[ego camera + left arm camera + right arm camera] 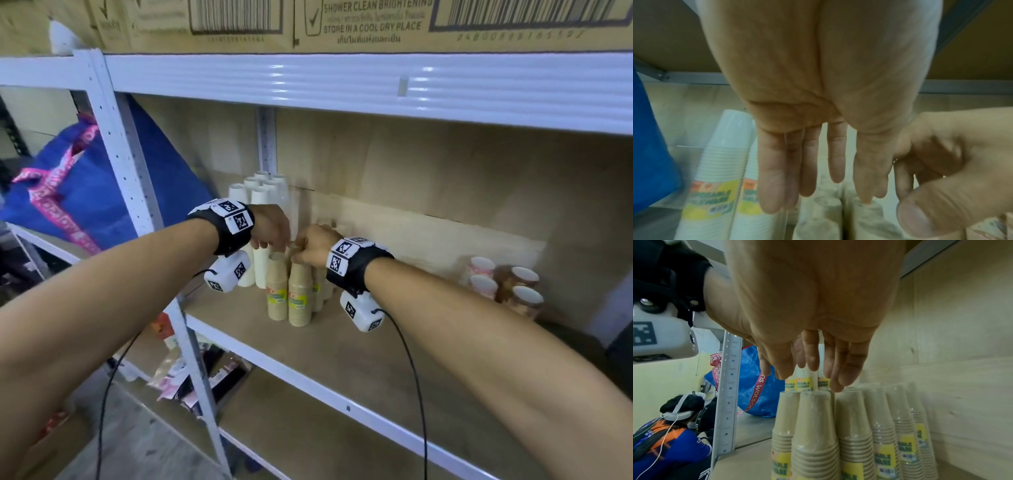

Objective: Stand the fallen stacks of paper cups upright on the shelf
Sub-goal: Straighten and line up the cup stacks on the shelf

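On the shelf (342, 346), brown wrapped cup stacks (298, 294) stand upright beside white stacks (260, 202); left hand (270, 228) and right hand (317, 245) hover at the tops w/ fingers relaxed, gripping nothing; risk: a nudge topples packed neighbours.

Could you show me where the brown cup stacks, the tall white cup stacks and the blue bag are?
brown cup stacks (299, 294), head view, yellow label of the front stack
white cup stacks (259, 197), head view, upper side
blue bag (85, 192), head view, front panel
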A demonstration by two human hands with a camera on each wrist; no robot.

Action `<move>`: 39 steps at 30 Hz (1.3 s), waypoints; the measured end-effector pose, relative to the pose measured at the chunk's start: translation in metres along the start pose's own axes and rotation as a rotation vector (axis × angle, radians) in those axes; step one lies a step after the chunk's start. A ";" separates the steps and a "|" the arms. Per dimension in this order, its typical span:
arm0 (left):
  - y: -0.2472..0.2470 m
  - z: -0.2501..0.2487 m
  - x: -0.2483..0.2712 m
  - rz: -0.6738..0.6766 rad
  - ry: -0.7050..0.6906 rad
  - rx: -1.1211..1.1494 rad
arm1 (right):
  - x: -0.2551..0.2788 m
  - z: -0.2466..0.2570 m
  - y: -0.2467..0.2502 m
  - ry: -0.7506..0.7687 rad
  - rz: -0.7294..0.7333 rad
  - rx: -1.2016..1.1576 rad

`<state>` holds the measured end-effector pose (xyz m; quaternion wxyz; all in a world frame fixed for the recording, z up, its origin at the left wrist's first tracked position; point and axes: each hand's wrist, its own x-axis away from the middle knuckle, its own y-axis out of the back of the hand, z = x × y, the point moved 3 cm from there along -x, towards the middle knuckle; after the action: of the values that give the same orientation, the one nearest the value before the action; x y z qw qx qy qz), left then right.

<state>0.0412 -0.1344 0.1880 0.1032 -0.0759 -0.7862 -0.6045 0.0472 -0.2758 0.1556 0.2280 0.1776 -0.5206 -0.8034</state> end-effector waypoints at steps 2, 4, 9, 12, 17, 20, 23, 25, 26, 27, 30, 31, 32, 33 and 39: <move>-0.007 0.008 0.001 -0.018 0.013 0.027 | -0.002 0.004 -0.007 -0.013 0.016 0.030; -0.013 0.014 0.001 -0.037 0.021 0.050 | -0.005 0.007 -0.014 -0.010 0.038 0.043; -0.026 0.014 0.001 -0.037 -0.024 0.042 | -0.008 0.008 -0.023 -0.002 0.043 0.047; -0.033 0.014 0.001 -0.011 -0.030 0.046 | -0.011 0.008 -0.026 -0.012 0.043 0.045; -0.040 0.017 0.000 0.015 -0.057 0.056 | -0.011 0.011 -0.026 -0.017 0.036 0.046; -0.042 0.017 -0.001 0.028 -0.084 0.038 | -0.010 0.013 -0.027 -0.016 0.061 0.092; -0.041 0.017 -0.001 0.041 -0.099 -0.001 | -0.009 0.014 -0.027 -0.012 0.091 0.123; -0.040 0.016 -0.002 0.060 -0.106 -0.010 | -0.006 0.016 -0.025 0.006 0.102 0.138; -0.040 0.015 -0.003 0.068 -0.110 -0.022 | -0.005 0.015 -0.025 0.013 0.109 0.144; -0.040 0.014 -0.004 0.079 -0.113 -0.033 | -0.003 0.016 -0.024 0.020 0.116 0.152; -0.037 0.007 -0.007 0.107 -0.133 -0.093 | 0.000 0.015 -0.020 0.030 0.124 0.149; -0.035 0.004 -0.008 0.113 -0.142 -0.110 | 0.001 0.013 -0.017 0.023 0.125 0.135; -0.033 0.000 -0.010 0.116 -0.148 -0.123 | 0.001 0.010 -0.013 0.005 0.129 0.117; -0.031 -0.005 -0.012 0.118 -0.156 -0.131 | 0.003 0.008 -0.009 -0.013 0.127 0.105; -0.017 -0.052 -0.026 0.186 -0.254 -0.125 | 0.014 -0.025 0.026 -0.139 0.027 0.104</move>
<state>0.0656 -0.1886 0.1779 0.0534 -0.2303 -0.7435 -0.6256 0.0538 -0.3120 0.1690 0.1925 0.1263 -0.5787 -0.7824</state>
